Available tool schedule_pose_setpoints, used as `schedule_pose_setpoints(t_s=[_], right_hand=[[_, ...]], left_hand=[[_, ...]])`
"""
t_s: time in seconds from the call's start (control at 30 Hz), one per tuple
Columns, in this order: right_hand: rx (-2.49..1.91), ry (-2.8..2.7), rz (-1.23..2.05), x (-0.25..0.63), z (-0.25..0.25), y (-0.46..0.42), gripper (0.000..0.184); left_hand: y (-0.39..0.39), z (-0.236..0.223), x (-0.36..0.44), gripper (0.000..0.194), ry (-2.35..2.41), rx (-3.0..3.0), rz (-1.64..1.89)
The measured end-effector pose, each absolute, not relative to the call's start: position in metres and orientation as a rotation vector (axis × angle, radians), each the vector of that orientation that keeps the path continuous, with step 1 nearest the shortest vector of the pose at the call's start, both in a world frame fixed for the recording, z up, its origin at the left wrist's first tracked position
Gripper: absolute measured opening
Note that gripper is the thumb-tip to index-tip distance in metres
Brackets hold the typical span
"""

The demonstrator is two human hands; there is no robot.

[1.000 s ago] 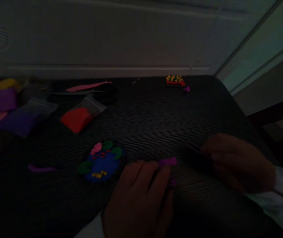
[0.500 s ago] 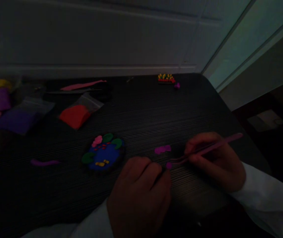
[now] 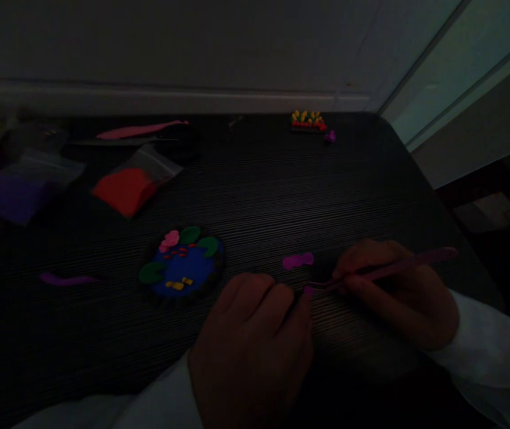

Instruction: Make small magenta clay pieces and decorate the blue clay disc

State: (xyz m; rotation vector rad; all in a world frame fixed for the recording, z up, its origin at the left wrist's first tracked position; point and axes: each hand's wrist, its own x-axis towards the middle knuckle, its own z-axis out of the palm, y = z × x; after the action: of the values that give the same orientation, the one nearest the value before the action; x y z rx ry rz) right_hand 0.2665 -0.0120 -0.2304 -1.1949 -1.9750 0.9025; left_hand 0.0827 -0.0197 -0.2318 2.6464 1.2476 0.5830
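Note:
My right hand (image 3: 393, 292) grips pink tweezers (image 3: 416, 260), their tips pointing left. The tips meet a small purple clay piece (image 3: 308, 291) at the fingertips of my left hand (image 3: 255, 339), which is closed in a pinch on it. Just beyond, a short row of joined purple clay discs (image 3: 298, 260) lies on the dark table. Left of my left hand sits a round clay pond (image 3: 183, 265) with blue water, green lily pads, a pink flower and small red and yellow bits. The scene is dim.
A purple clay strip (image 3: 70, 279) lies at left. Farther back are a bag of red clay (image 3: 127, 187), a bag of purple clay (image 3: 14, 193), scissors (image 3: 121, 142) and a pink strip (image 3: 139, 129). A small clay flower bed (image 3: 307, 121) and purple clay bit (image 3: 329, 137) sit near the wall.
The tweezers' tips have closed in on the small purple piece, which now shows less beside my left fingertips. The whole view has shifted slightly.

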Motion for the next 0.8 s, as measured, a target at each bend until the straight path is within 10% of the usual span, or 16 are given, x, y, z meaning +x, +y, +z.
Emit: schedule_pose_setpoints(t_s=[0.8], right_hand=[[-1.251,-1.9,0.99,0.2638,-0.2309,-0.0091,0.019]], left_hand=[[-0.0212,-0.233,0.0792,0.019,1.177,2.716,0.595]])
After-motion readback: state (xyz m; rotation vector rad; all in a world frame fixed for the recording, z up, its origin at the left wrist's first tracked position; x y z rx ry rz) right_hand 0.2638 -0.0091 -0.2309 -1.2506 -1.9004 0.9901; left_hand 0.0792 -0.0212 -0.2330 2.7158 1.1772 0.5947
